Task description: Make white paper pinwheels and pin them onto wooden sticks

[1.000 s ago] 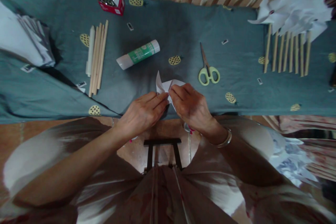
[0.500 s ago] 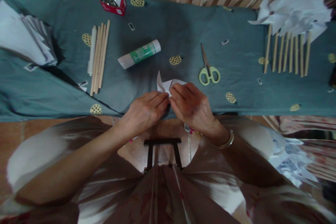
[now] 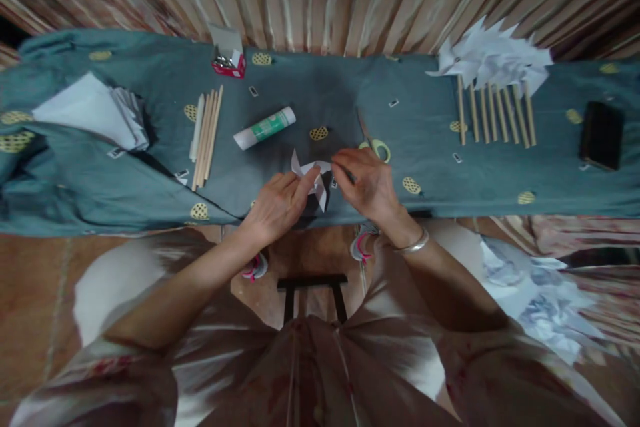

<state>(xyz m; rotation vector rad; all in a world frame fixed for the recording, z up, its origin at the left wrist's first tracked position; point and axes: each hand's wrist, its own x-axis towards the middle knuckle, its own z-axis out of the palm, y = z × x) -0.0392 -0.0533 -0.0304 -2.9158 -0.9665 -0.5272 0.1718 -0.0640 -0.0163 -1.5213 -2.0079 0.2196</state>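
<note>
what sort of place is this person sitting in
Probably a room at home, judging by the pleated striped curtain behind the pineapple-print tablecloth; the glue stick and paper pinwheels suggest a makeshift craft spot.

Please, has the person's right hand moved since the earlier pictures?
Yes. Judged against the scissors, the right hand has moved to the right and slightly forward, toward them; in this view it now partly covers their handles.

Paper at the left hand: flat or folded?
Folded: the white paper shows bent, pointed blades around its middle, where the thumb of the left hand rests.
</note>
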